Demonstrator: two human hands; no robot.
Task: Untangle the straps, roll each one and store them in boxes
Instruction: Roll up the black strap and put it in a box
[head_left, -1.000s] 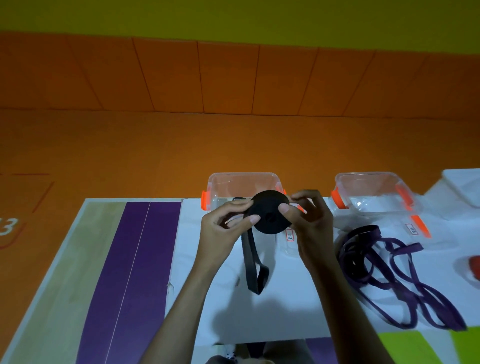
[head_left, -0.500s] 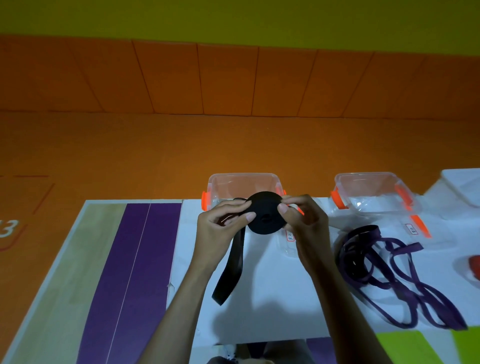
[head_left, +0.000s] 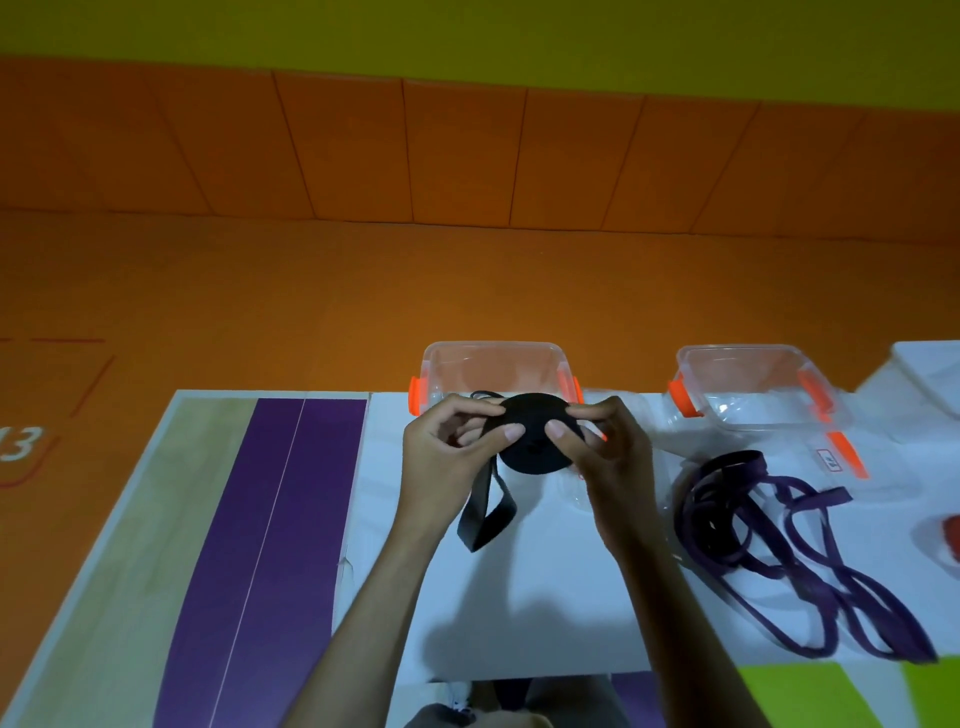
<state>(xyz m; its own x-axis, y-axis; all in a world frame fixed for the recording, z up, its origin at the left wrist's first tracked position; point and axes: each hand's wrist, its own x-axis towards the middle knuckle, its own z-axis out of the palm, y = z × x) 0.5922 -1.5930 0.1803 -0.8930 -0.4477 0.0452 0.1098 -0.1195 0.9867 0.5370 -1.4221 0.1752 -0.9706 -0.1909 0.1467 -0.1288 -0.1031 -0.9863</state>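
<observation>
Head view: the left hand (head_left: 445, 460) and right hand (head_left: 605, 457) pinch the black strap roll (head_left: 535, 441) at 6 o'clock of a clear box (head_left: 491, 345). Its loose tail (head_left: 480, 514) hangs shorter than half a second ago, so this roll seems nearly done. The purple strap (head_left: 779, 551) lies tangled at 3 o'clock.

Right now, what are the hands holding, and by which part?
The coiled black fabric strap: the left hand pinches its left edge, the right hand its right edge.
</observation>
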